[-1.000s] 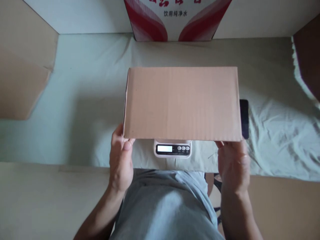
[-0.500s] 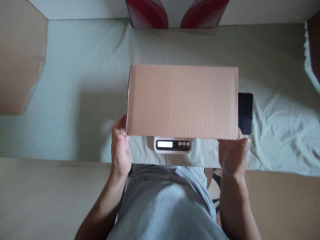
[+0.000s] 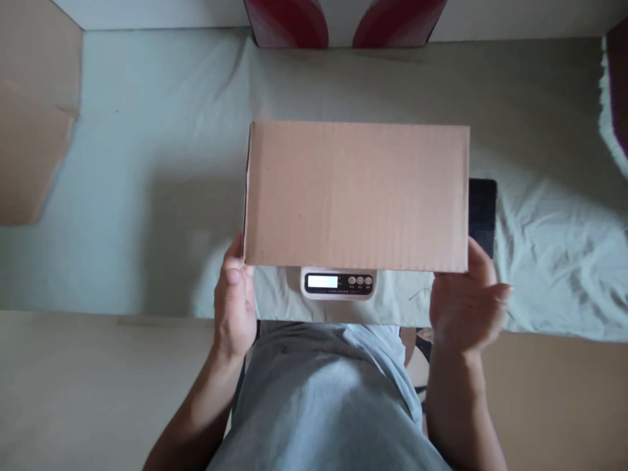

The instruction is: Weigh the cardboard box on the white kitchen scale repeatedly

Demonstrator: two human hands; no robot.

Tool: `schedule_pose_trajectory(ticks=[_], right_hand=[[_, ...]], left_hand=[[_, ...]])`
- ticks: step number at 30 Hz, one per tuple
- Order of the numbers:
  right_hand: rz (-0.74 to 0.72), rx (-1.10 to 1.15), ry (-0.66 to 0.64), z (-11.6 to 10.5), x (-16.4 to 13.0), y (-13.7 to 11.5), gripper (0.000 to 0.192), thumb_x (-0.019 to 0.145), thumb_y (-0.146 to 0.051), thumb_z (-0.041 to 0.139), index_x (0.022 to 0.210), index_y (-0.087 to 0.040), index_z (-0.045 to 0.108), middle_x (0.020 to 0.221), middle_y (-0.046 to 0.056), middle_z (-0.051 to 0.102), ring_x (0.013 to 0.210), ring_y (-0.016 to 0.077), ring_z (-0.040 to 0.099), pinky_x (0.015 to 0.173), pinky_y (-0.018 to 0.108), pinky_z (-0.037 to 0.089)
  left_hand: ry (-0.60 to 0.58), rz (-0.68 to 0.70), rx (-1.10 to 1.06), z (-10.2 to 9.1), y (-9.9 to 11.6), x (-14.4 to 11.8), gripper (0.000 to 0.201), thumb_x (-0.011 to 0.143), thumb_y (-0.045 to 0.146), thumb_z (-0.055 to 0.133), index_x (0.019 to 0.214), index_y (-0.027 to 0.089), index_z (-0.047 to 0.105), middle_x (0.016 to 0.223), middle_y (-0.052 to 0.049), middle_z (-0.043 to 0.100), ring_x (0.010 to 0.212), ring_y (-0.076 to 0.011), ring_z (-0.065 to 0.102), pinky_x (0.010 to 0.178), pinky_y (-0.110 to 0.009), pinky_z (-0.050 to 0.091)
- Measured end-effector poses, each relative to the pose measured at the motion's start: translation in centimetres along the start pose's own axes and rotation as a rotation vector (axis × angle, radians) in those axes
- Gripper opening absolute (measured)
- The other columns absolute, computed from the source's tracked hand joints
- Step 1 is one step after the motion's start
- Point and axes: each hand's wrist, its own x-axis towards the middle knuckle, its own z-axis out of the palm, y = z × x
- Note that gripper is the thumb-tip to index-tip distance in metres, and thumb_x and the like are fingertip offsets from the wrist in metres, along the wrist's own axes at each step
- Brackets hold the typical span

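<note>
A closed brown cardboard box [image 3: 358, 196] is between my hands, its plain top facing me. My left hand [image 3: 234, 304] is at the box's near left corner, with the fingertips hidden behind and beneath its edge. At the near right corner, my right hand [image 3: 464, 304] is palm up with the thumb spread outward; one finger shows along the side and the others go out of sight under the box. A white digital scale [image 3: 338, 296] pokes out below the front edge, its display lit. Whether the box touches the scale is hidden.
A dark phone [image 3: 483, 212] lies partly behind the box's right side. Pale green cloth [image 3: 112, 176] covers the table. Brown cardboard [image 3: 36, 124] stands at the far left, and a red and white panel [image 3: 341, 26] is at the back.
My right thumb has swung outward off the box's corner, and a finger now shows along its right side. The box looks slightly larger; my left hand has shifted slightly left.
</note>
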Motion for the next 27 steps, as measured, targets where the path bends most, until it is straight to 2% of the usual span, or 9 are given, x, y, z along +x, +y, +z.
schedule_pose_trajectory(ticks=[3,6,10,13,16,20,24,27], right_hand=[[-0.006,-0.002,-0.010,1.1,-0.1,-1.4,0.050,0.083,-0.058,0.039,0.112,-0.029,0.067,0.115,0.001,0.067,0.117,0.0247,0.057,0.110,0.047,0.037],[-0.046,-0.026,-0.030,2.2,0.7,-2.7,0.046,0.082,-0.059,0.040,0.111,-0.034,0.066,0.117,-0.002,0.066,0.121,0.0250,0.054,0.110,0.048,0.037],[-0.093,-0.102,-0.089,3.5,2.8,-4.3,0.043,0.084,-0.059,0.036,0.108,-0.039,0.065,0.122,-0.004,0.064,0.128,0.0263,0.050,0.112,0.050,0.037],[-0.089,-0.127,-0.129,4.2,4.7,-4.6,0.039,0.085,-0.058,0.036,0.105,-0.040,0.065,0.128,-0.005,0.060,0.133,0.0261,0.046,0.115,0.047,0.036],[-0.077,-0.100,-0.148,4.6,6.5,-3.7,0.039,0.081,-0.061,0.041,0.102,-0.038,0.065,0.131,-0.004,0.058,0.135,0.0281,0.043,0.115,0.049,0.035],[-0.058,-0.132,-0.153,4.8,8.3,-1.5,0.053,0.077,-0.069,0.039,0.113,-0.036,0.060,0.131,-0.001,0.057,0.134,0.0292,0.044,0.112,0.052,0.035],[-0.013,-0.196,-0.174,4.6,9.4,0.5,0.063,0.073,-0.076,0.040,0.119,-0.037,0.055,0.135,-0.001,0.054,0.137,0.0278,0.041,0.110,0.049,0.037],[-0.001,-0.210,-0.168,4.4,9.8,1.7,0.065,0.072,-0.078,0.038,0.120,-0.037,0.054,0.133,0.001,0.056,0.136,0.0273,0.043,0.110,0.049,0.038]], left_hand=[[-0.048,0.013,0.020,1.3,1.0,-0.1,0.033,0.089,0.053,0.044,0.101,0.029,0.065,0.129,-0.002,0.061,0.134,-0.0222,0.046,0.114,-0.043,0.036],[-0.056,0.072,0.063,2.5,2.0,0.8,0.035,0.087,0.056,0.045,0.110,0.034,0.061,0.137,0.001,0.055,0.138,-0.0233,0.040,0.115,-0.045,0.035],[-0.037,0.143,0.082,3.6,3.3,3.4,0.033,0.084,0.061,0.048,0.109,0.042,0.059,0.140,0.009,0.050,0.142,-0.0218,0.034,0.117,-0.043,0.034],[-0.005,0.141,0.143,4.1,3.3,5.7,0.043,0.078,0.069,0.048,0.113,0.044,0.056,0.135,0.009,0.055,0.143,-0.0216,0.033,0.116,-0.041,0.035],[-0.031,0.162,0.128,4.5,2.4,7.7,0.050,0.079,0.070,0.047,0.120,0.042,0.054,0.135,0.007,0.055,0.143,-0.0223,0.032,0.117,-0.041,0.034],[-0.076,0.171,0.129,4.2,0.3,9.6,0.050,0.083,0.066,0.045,0.125,0.041,0.052,0.142,0.008,0.049,0.142,-0.0212,0.034,0.119,-0.039,0.030],[-0.075,0.144,0.157,3.6,-1.4,10.6,0.060,0.083,0.069,0.041,0.133,0.036,0.046,0.148,0.005,0.043,0.142,-0.0204,0.035,0.119,-0.039,0.029],[-0.075,0.122,0.147,3.5,-2.4,10.9,0.058,0.086,0.066,0.040,0.133,0.033,0.045,0.149,0.000,0.042,0.142,-0.0206,0.034,0.120,-0.040,0.026]])
